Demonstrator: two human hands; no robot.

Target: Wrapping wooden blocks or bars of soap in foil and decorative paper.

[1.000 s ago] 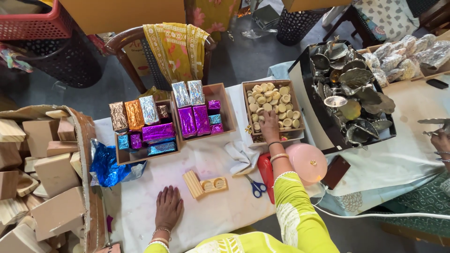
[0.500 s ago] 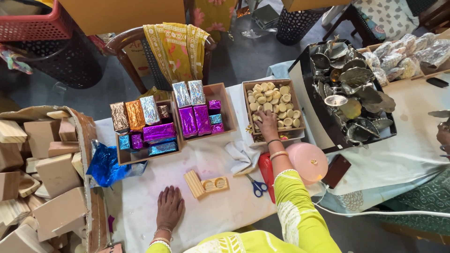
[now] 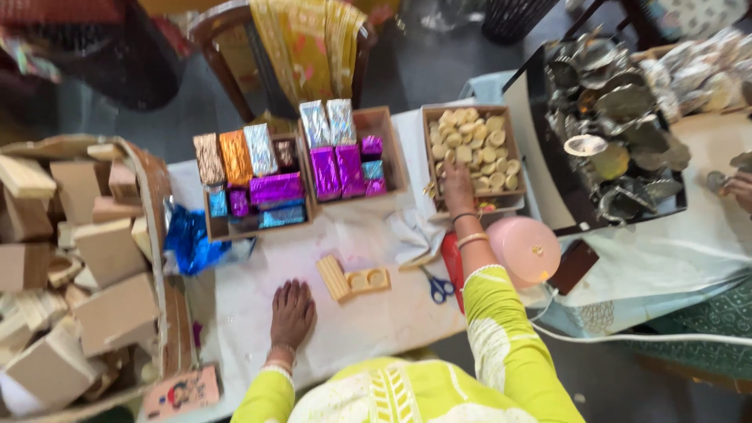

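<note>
My right hand (image 3: pixel 457 184) reaches into a wooden box (image 3: pixel 429 153) of several small round cream discs (image 3: pixel 475 139); its fingers rest on the discs and blur hides whether they grip one. My left hand (image 3: pixel 291 312) lies flat, fingers apart, on the white table cover (image 3: pixel 368 325). Just right of it sits a small wooden holder (image 3: pixel 353 279) with two round discs set in it.
Two wooden boxes (image 3: pixel 258 227) of foil-wrapped blocks stand at the back. Blue foil (image 3: pixel 186 243), a white cloth (image 3: pixel 413 235), blue-handled scissors (image 3: pixel 439 287), a pink round lid (image 3: pixel 521 247) and a black tray of metal leaf dishes (image 3: pixel 611 141) lie around. Wooden blocks (image 3: pixel 70 258) fill a bin at left. Another person's hand (image 3: pixel 738 188) shows at far right.
The view has shifted and blurred. My right hand stays in the disc box, slightly further in. My left hand has not moved on the table.
</note>
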